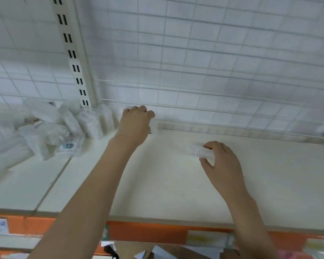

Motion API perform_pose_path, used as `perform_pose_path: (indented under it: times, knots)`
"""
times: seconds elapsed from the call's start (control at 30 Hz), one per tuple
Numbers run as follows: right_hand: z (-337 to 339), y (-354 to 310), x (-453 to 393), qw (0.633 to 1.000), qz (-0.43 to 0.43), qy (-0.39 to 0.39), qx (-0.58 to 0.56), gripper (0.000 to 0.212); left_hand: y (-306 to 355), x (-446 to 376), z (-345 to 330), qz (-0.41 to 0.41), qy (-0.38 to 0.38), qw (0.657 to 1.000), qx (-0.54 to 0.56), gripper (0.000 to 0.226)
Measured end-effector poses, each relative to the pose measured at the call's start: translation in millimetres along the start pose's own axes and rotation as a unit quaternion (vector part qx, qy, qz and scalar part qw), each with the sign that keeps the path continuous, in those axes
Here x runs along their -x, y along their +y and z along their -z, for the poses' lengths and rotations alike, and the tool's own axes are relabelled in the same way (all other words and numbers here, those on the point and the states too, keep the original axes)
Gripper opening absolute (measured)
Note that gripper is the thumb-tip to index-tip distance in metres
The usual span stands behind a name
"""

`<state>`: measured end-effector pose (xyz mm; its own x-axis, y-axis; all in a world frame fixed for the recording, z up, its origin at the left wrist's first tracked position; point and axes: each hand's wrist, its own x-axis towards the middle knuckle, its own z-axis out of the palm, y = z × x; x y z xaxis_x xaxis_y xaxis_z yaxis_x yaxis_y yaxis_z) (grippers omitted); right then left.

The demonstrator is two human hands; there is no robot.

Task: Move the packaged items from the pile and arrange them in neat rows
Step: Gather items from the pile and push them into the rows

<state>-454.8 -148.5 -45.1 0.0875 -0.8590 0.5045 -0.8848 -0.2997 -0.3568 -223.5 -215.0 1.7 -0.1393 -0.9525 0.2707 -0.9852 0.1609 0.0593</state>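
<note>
A loose pile of white packaged items [51, 131] lies at the left of the cream shelf [157, 184]. A short row of upright packets [106, 119] stands against the back grid just right of the pile. My left hand [136, 122] reaches to the right end of that row, fingers curled on a packet [154, 127] that is mostly hidden behind the hand. My right hand [220, 159] hovers over the middle of the shelf, pinching a small clear-wrapped white packet [199, 151] between thumb and fingers. The picture is blurred.
A white wire grid [204, 62] backs the shelf, with a slotted upright post [73, 53] at left. An orange price strip [148, 232] with paper labels runs along the front edge. Cardboard and papers [166, 253] show below. The shelf surface right of my hands is bare.
</note>
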Motion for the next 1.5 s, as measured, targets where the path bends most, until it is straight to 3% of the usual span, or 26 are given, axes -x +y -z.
perform_pose_path:
  times: [0.2,0.4,0.53,0.7,0.87,1.1,1.27,1.5]
  knots:
    - [68,101,26,1.0,0.001,0.016,-0.013,0.031,156,42,-12,0.021,0.056,0.981,0.183,0.052]
    - [134,211,60,0.999,-0.043,0.008,-0.019,0.03,304,60,-36,-0.009,0.066,0.964,0.256,0.045]
    - [153,252,71,0.998,-0.051,-0.001,-0.023,0.03,353,64,-41,-0.004,0.065,0.949,0.31,0.049]
    - [163,277,74,0.998,-0.052,0.01,-0.029,0.031,375,61,-49,0.016,0.004,0.932,0.362,0.09]
    - [174,298,79,0.998,-0.025,0.046,-0.023,0.034,393,49,-60,0.027,0.032,0.928,0.37,0.089]
    - [208,353,79,0.993,-0.002,0.105,-0.047,0.054,451,29,-62,0.003,0.072,0.935,0.346,0.083]
    - [254,422,83,0.988,0.043,0.13,-0.075,0.041,533,17,-66,0.004,0.14,0.962,0.236,0.082]
    - [324,529,104,0.99,0.052,0.099,-0.082,0.031,670,21,-67,0.042,0.149,0.961,0.231,0.076]
